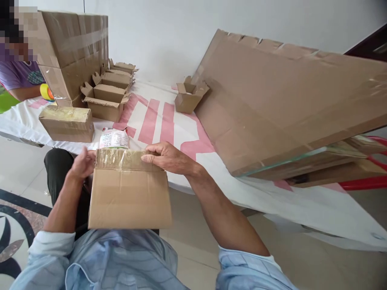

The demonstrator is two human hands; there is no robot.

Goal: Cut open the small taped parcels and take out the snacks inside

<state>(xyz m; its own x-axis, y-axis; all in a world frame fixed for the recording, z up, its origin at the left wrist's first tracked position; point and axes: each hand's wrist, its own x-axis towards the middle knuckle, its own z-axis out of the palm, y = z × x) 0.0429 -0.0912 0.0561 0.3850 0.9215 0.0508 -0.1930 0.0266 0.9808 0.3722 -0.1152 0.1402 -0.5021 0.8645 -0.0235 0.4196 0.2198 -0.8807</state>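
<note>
A small brown cardboard box [130, 197] rests against my lap, its taped far end pointing at the table. My left hand [81, 163] grips the box's far left corner with fingers curled round it. My right hand [167, 158] lies over the far right corner, fingers pressed flat along the clear tape on the top edge. A white printed packet [114, 138] lies on the table just beyond the box.
On the white and pink sheet [157, 121] stand a sealed small box [67, 124], several open small boxes [106, 100], one more open box [189, 96] and a large taped carton [75, 48]. Big flattened cardboard [287, 100] leans at right. Another person's arm [21, 80] shows far left.
</note>
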